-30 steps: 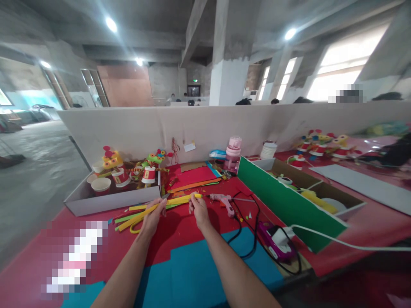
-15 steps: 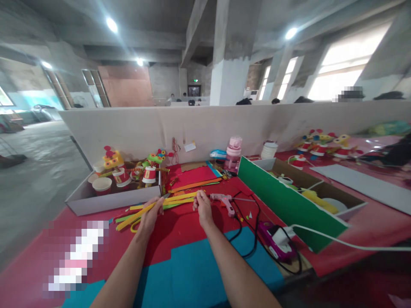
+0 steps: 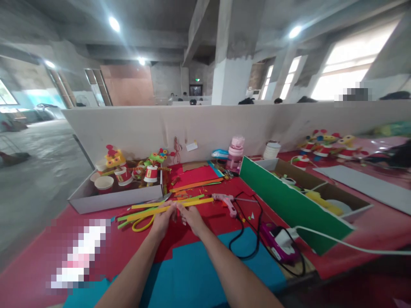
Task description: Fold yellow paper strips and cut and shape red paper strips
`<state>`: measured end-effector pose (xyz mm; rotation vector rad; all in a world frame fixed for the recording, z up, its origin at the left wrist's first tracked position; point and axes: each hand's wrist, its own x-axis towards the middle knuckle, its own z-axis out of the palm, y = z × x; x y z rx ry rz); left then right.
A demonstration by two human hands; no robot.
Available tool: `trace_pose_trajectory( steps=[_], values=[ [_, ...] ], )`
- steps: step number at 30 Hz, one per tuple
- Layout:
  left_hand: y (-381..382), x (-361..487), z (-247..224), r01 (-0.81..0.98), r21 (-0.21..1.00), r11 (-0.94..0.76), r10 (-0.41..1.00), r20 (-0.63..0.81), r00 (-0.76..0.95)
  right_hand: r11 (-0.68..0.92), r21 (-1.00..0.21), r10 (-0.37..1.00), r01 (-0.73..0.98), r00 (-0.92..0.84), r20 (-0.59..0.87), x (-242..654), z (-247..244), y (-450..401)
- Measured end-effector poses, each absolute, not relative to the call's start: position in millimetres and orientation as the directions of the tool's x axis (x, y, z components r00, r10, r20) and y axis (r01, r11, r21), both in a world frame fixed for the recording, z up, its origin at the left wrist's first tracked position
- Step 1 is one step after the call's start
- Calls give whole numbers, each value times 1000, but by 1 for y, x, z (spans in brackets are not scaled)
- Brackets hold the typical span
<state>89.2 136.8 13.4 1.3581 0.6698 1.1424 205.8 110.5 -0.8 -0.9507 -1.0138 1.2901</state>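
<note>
My left hand (image 3: pixel 163 220) and my right hand (image 3: pixel 192 219) meet over the red tabletop, fingertips pinched close together. Between them runs a long yellow paper strip (image 3: pixel 203 201), its ends reaching out to both sides. Both hands grip it near its middle. Under and left of my left hand lie more yellow and green strips (image 3: pixel 126 223), along with scissors whose yellow handle (image 3: pixel 137 228) shows; their blade is partly covered. A pink glue gun (image 3: pixel 228 203) rests just right of my right hand.
At the left, a white box (image 3: pixel 118 201) holds paper cups and cup figures. A green-sided box (image 3: pixel 289 205) stands right, beside a purple power strip (image 3: pixel 278 244) with cords. Blue sheets (image 3: pixel 192 265) lie in front. A pink bottle (image 3: pixel 236 154) stands by the white partition (image 3: pixel 205 124).
My right hand has moved left along the yellow strip to meet my left hand, which shifted slightly right. The strip's right end now sticks out past my right hand.
</note>
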Motion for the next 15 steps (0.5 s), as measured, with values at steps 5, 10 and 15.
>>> trace_pose_trajectory(
  steps=[5, 10, 15],
  values=[
    [138, 89, 12, -149, 969, -196, 892, 240, 383, 62, -940, 996, -336, 86, 35, 208, 1, 112],
    [147, 80, 14, -146, 968, -207, 911, 245, 332, 134, -930, 976, -341, 210, 64, 221, 1, 117],
    [154, 67, 15, -75, 960, -268, 919, 279, 278, 182, -933, 949, -312, 303, 84, 236, -1, 124]
  ],
)
